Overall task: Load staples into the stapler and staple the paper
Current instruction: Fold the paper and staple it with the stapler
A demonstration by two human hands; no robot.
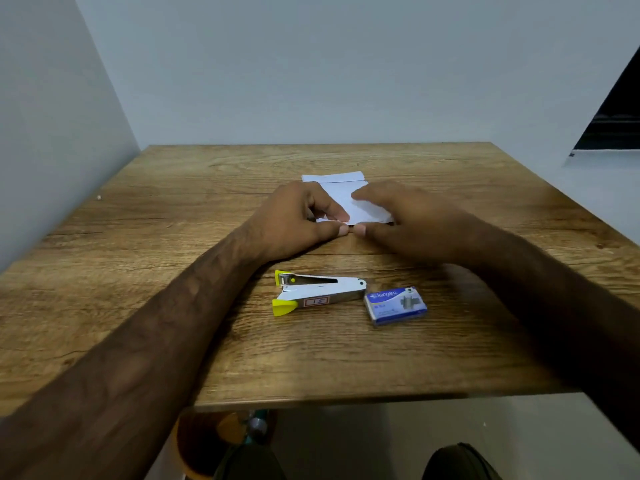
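A small stack of white paper (341, 192) lies on the wooden table (138, 271) at mid-depth. My left hand (294, 220) pinches the paper's near left edge between thumb and fingers. My right hand (408, 216) rests on the paper's right side, its thumb at the near edge beside my left thumb. Nearer to me lies a silver stapler (318, 292) with yellow tips, on its side, jaws pointing left. Just right of it sits a small blue staple box (396, 305), closed. Neither hand touches the stapler or the box.
The table stands in a corner, with pale walls to the left and behind. A dark window opening (613, 119) is at upper right. Below the table's front edge I see my knees and a round wooden stool (207, 441).
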